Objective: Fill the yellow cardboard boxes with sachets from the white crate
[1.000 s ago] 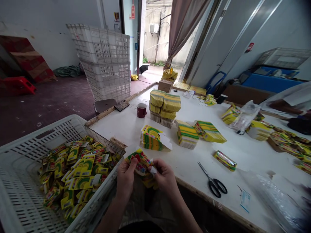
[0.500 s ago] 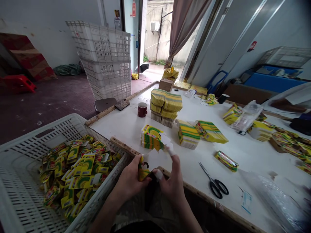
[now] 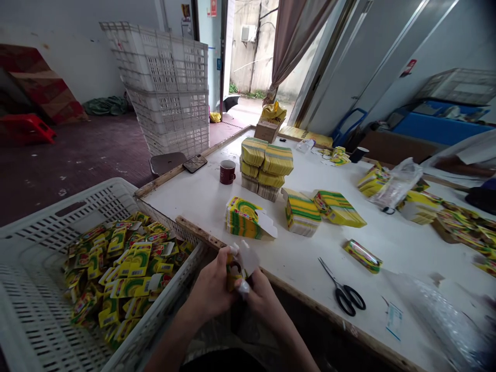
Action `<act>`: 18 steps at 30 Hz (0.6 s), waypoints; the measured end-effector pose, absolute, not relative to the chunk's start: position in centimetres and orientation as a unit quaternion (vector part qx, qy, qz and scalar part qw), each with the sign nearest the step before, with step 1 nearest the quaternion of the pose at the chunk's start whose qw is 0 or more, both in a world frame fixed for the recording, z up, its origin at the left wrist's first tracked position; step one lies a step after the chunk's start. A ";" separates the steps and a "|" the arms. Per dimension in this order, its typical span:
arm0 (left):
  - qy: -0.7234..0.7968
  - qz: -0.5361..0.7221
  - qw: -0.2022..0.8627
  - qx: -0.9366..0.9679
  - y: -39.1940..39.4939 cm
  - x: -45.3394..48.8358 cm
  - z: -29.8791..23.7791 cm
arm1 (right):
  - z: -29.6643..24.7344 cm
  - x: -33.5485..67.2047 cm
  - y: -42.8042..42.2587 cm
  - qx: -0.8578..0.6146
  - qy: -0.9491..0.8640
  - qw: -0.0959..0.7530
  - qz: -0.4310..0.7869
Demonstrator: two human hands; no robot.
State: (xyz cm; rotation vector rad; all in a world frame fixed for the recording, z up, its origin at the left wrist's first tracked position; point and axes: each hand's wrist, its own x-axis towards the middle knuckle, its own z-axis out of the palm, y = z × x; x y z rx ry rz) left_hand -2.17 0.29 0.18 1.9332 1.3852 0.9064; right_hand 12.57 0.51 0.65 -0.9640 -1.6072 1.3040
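Observation:
My left hand [image 3: 214, 281] is closed round a small yellow box [image 3: 233, 273] with a dark round cut-out, held just off the table's wooden edge. Against its white flaps my right hand [image 3: 260, 295] is pinched, with white covering on the fingertips. Just beyond my hands a stack of flat yellow-green boxes [image 3: 244, 217] lies on the white table [image 3: 298, 263]. To the left, a white plastic crate [image 3: 36, 289] holds many folded yellow boxes [image 3: 134, 266].
Black-handled scissors [image 3: 344, 292] and a filled yellow packet [image 3: 363, 256] lie right of my hands. Taller box bundles [image 3: 267, 165] stand behind, beside a maroon mug [image 3: 227, 172] and a phone [image 3: 195, 163]. Stacked crates [image 3: 170, 88] rise at back left. A co-worker's arm [image 3: 453, 164] shows far right.
My right hand has drawn back from the flat-box stack and closed in beside my left hand, at the white flaps of the held box. The view has shifted slightly.

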 end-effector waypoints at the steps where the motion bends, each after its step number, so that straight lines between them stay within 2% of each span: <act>1: 0.510 0.342 0.293 0.733 0.4 -2.1 0.0 | 0.5 12.7 0.4 -0.382 -0.679 0.408 0.477; 4: 0.476 0.370 0.262 0.754 0.4 -2.0 -0.7 | -0.2 13.2 0.5 -0.388 -0.726 0.418 0.385; 8: 0.528 0.359 0.216 0.738 0.6 -2.6 -0.3 | -1.3 14.4 1.2 -0.422 -0.707 0.457 0.336; 13: 0.531 0.326 0.232 0.747 0.5 -4.0 1.4 | -1.2 15.8 1.6 -0.410 -0.786 0.338 0.315; 18: 0.522 0.301 0.264 0.753 0.4 -4.3 2.4 | 1.2 17.4 2.2 -0.378 -0.808 0.283 0.351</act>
